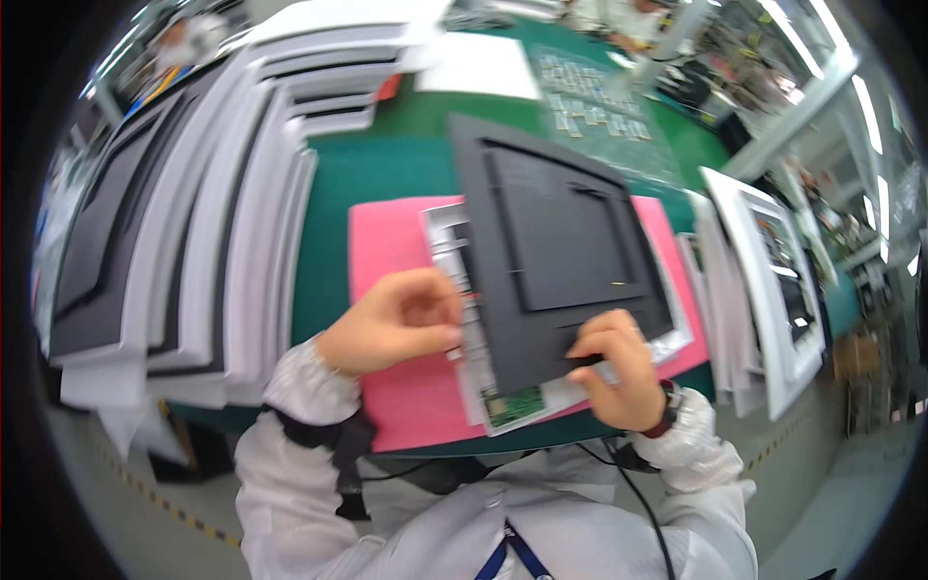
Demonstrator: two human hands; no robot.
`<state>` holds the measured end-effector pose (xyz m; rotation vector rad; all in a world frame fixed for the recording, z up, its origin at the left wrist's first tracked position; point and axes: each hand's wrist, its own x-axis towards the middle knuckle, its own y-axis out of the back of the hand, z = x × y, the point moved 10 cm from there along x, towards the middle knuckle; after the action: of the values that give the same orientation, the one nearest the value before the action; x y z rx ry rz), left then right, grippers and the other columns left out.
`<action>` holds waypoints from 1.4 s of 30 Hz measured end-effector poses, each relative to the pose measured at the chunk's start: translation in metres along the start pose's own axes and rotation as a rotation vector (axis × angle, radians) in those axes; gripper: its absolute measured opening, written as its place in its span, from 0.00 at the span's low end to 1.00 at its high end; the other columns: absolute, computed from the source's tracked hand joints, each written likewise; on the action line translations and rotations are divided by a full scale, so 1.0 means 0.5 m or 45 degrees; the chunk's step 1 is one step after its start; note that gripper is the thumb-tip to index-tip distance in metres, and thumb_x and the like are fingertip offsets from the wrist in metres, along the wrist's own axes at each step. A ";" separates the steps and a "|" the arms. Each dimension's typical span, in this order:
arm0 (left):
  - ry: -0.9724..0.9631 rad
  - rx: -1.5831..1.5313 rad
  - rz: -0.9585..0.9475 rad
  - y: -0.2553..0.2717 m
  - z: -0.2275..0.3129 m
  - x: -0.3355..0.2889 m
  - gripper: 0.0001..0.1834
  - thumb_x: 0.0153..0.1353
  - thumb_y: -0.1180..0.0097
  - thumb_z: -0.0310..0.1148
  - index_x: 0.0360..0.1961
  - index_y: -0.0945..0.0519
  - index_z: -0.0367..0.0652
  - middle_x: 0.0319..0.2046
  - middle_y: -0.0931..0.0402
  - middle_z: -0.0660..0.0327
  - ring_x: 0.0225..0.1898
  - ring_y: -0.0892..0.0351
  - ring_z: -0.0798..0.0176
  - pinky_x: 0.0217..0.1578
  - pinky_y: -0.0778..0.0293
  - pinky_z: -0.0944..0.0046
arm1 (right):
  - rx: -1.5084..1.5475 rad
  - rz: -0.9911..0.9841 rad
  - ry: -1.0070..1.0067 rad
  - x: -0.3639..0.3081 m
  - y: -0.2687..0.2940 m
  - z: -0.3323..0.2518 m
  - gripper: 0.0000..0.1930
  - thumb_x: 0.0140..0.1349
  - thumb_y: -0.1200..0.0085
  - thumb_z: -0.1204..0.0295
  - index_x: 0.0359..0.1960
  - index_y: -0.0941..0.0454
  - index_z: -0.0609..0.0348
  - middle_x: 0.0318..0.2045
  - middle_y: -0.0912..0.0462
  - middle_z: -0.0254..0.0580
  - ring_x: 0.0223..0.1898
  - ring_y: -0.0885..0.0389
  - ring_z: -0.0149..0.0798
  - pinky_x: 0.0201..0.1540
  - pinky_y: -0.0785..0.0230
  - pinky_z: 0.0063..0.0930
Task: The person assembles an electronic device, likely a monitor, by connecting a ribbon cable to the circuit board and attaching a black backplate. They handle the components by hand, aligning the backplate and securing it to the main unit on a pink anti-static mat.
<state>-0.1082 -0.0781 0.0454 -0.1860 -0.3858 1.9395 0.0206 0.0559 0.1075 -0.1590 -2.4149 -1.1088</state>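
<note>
A black rectangular panel (561, 222) with a raised inner frame lies tilted over a white frame (447, 232), covering most of it. At the frame's near edge a green circuit board (514, 406) shows. My right hand (619, 372) grips the panel's near edge between thumb and fingers. Beside the panel's left edge is my left hand (396, 324), its thumb and fingers drawn together; anything between them is too blurred to make out. Under the frame lies a pink mat (396, 406).
Stacked panels with white sheets (193, 251) stand on the left. White framed units (773, 290) lean in a row on the right. Farther back on the green table (387, 164) are a white sheet (478, 66) and small parts on clear plastic (599, 106). Other people work beyond.
</note>
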 end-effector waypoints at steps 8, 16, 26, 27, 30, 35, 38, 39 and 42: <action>-0.004 -0.021 -0.027 -0.002 -0.007 -0.005 0.08 0.58 0.39 0.22 0.33 0.27 0.39 0.30 0.24 0.62 0.30 0.19 0.69 0.36 0.23 0.68 | -0.032 -0.035 -0.006 -0.006 -0.017 0.001 0.13 0.55 0.36 0.69 0.33 0.26 0.63 0.32 0.26 0.45 0.34 0.29 0.45 0.37 0.36 0.33; -0.019 0.332 0.058 0.005 -0.016 0.007 0.08 0.55 0.39 0.21 0.32 0.27 0.41 0.27 0.28 0.69 0.27 0.30 0.78 0.31 0.33 0.76 | -0.090 -0.046 0.045 -0.005 -0.019 0.002 0.13 0.55 0.36 0.68 0.33 0.26 0.63 0.31 0.26 0.45 0.32 0.30 0.45 0.35 0.37 0.33; -0.035 0.839 0.254 -0.019 -0.011 0.005 0.10 0.48 0.41 0.21 0.28 0.30 0.36 0.16 0.39 0.65 0.19 0.38 0.72 0.22 0.39 0.68 | -0.123 -0.047 0.086 -0.019 -0.022 0.004 0.12 0.53 0.37 0.69 0.32 0.26 0.63 0.31 0.26 0.44 0.30 0.30 0.45 0.36 0.37 0.35; -0.031 0.898 0.280 -0.021 -0.007 0.003 0.10 0.48 0.41 0.21 0.28 0.31 0.36 0.16 0.40 0.64 0.19 0.38 0.70 0.21 0.38 0.66 | -0.122 -0.048 0.095 -0.020 -0.020 0.003 0.12 0.52 0.36 0.70 0.32 0.26 0.63 0.31 0.26 0.44 0.31 0.30 0.45 0.36 0.37 0.35; 0.005 0.958 0.265 -0.025 -0.018 -0.001 0.11 0.47 0.41 0.22 0.24 0.33 0.36 0.15 0.42 0.62 0.18 0.39 0.69 0.21 0.38 0.65 | -0.129 -0.067 0.116 -0.028 -0.016 0.001 0.12 0.49 0.36 0.72 0.31 0.26 0.62 0.31 0.25 0.44 0.31 0.29 0.46 0.37 0.37 0.36; 0.045 0.917 0.187 -0.033 -0.028 -0.006 0.15 0.47 0.39 0.23 0.19 0.37 0.38 0.14 0.43 0.62 0.18 0.41 0.71 0.20 0.41 0.66 | -0.163 -0.074 0.157 -0.042 -0.013 -0.004 0.12 0.45 0.36 0.75 0.31 0.25 0.62 0.32 0.26 0.43 0.32 0.28 0.46 0.37 0.37 0.36; 0.155 0.758 0.131 -0.031 -0.036 -0.011 0.20 0.50 0.36 0.24 0.20 0.39 0.42 0.17 0.40 0.69 0.22 0.41 0.78 0.21 0.43 0.70 | -0.176 -0.080 0.186 -0.042 -0.016 -0.004 0.12 0.45 0.36 0.75 0.31 0.25 0.60 0.32 0.26 0.42 0.32 0.28 0.46 0.36 0.37 0.37; 0.175 0.658 0.158 -0.031 -0.028 -0.021 0.20 0.52 0.34 0.24 0.22 0.39 0.43 0.18 0.39 0.71 0.23 0.40 0.79 0.22 0.42 0.72 | -0.164 -0.090 0.217 -0.039 -0.018 -0.008 0.12 0.45 0.36 0.75 0.31 0.25 0.59 0.32 0.26 0.42 0.33 0.28 0.46 0.36 0.37 0.37; 0.220 0.331 0.234 -0.030 -0.016 -0.033 0.21 0.54 0.34 0.22 0.30 0.39 0.46 0.22 0.32 0.70 0.28 0.29 0.78 0.29 0.33 0.76 | -0.154 -0.082 0.258 -0.041 -0.019 -0.008 0.13 0.45 0.35 0.73 0.31 0.25 0.59 0.32 0.25 0.40 0.33 0.27 0.44 0.38 0.35 0.35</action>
<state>-0.0864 -0.0867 0.0422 -0.2234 -0.0008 2.1132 0.0374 0.0486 0.0939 -0.0073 -2.1889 -1.2372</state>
